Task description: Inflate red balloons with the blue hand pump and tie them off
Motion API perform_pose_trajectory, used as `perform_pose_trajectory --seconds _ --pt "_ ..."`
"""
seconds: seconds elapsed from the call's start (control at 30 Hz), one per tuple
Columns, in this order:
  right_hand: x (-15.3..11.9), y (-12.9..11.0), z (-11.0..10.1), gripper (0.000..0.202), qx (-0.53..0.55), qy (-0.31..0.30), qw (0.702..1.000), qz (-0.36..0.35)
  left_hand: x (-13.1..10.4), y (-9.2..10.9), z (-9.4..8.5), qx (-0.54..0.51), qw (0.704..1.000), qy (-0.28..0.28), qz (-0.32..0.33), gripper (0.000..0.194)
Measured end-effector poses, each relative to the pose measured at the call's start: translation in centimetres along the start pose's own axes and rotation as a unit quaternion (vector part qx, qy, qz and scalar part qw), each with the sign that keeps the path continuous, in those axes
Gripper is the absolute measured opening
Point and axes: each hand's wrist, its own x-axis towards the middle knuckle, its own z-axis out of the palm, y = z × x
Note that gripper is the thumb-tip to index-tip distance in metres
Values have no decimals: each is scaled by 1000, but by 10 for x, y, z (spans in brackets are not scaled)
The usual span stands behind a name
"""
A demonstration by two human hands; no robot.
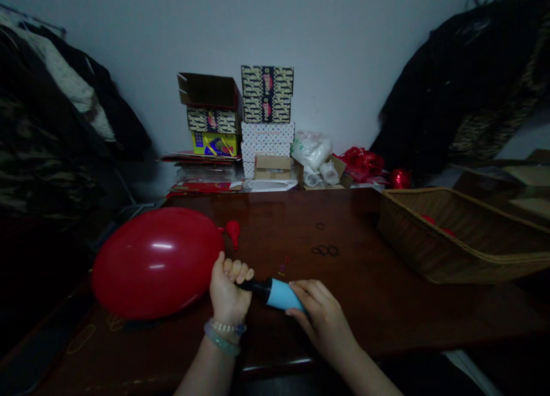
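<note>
A large, inflated red balloon (157, 262) lies to the left, its right end against my left hand (231, 288). That hand is closed around the black nozzle end of a hand pump (283, 295), where the balloon's neck appears to be; the fingers hide the join. My right hand (320, 313) wraps the pump's light blue barrel. The pump slants slightly down to the right above the table. Just beyond my left hand, a small uninflated red balloon (233, 232) rests on the wood.
The dark brown table (266, 212) holds black rubber bands (325, 250), small coloured bands (282, 266) and yellowish bands (81, 338). A wicker basket (429, 253) with red items stands right. Stacked boxes (267, 95) and plastic bags (313, 149) line the wall; coats hang on both sides.
</note>
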Motion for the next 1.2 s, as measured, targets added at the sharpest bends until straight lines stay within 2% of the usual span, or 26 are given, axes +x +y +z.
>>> perform_pose_trajectory --seconds 0.13,0.37,0.57,0.73,0.9,1.0,1.1,1.2 --pt "-1 -3 3 37 7 -4 1000 12 -3 -4 1 12 1000 -9 2 49" --pt "-1 -8 2 42 -17 -22 999 17 -3 3 2 23 999 -12 21 50" --pt "-1 -7 4 70 -40 -60 997 23 0 6 -1 35 999 -15 26 50" --pt "-1 2 1 63 -47 -70 996 23 2 9 -3 51 998 -16 31 46" --pt "1 -1 -4 61 -38 -90 995 33 5 9 -5 90 995 -18 45 45" --pt "0 0 -8 59 -46 -92 994 33 12 18 -8 123 989 2 77 45" --pt "-1 10 -14 57 -60 -75 995 29 23 36 -15 146 980 46 128 48" --pt "-1 23 -22 58 -63 -62 995 45 29 53 -21 176 969 48 169 51"
